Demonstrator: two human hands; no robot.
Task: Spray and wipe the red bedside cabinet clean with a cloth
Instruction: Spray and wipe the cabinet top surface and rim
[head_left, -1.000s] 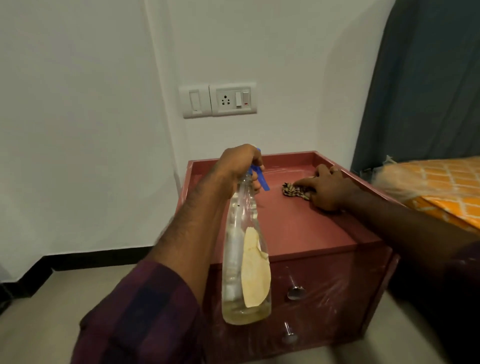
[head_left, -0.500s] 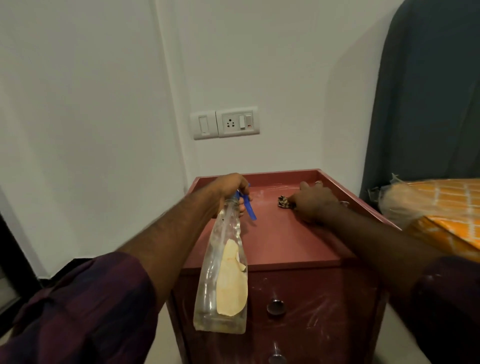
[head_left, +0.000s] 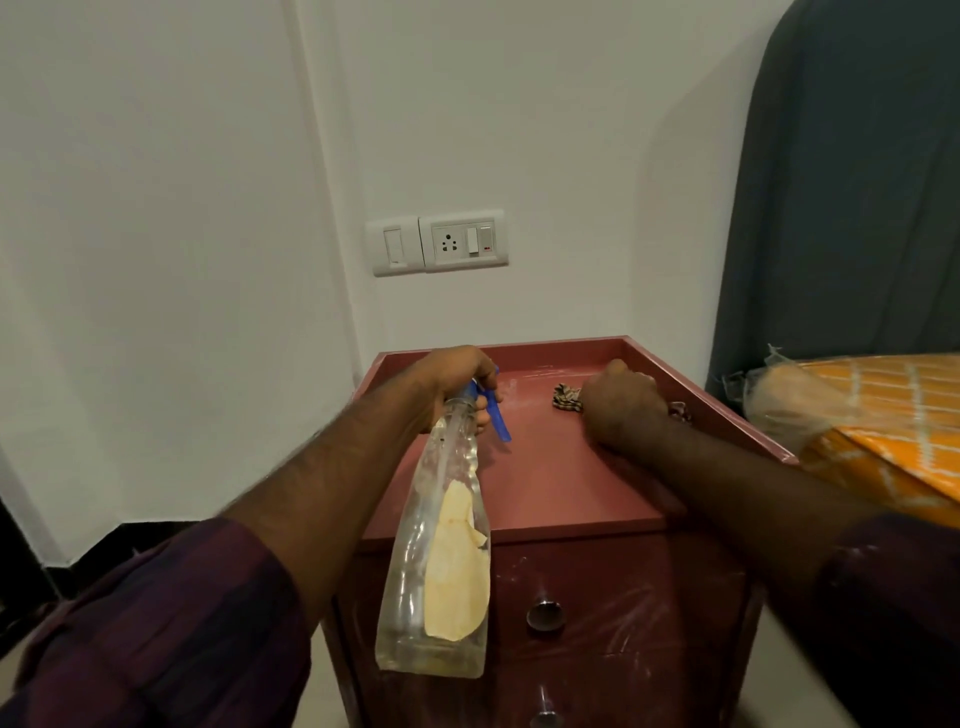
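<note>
A person's left hand (head_left: 457, 379) grips the neck of a clear spray bottle (head_left: 441, 545) (blue trigger, peeling label) above the red cabinet (head_left: 545, 483). The right hand (head_left: 623, 410), fingers curled, bunches a striped cloth (head_left: 567, 399) against the cabinet top near its back right corner.

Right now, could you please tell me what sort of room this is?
Most likely a bedroom: a red bedside cabinet stands against the wall, next to an orange-covered bed and what looks like a grey headboard.
</note>
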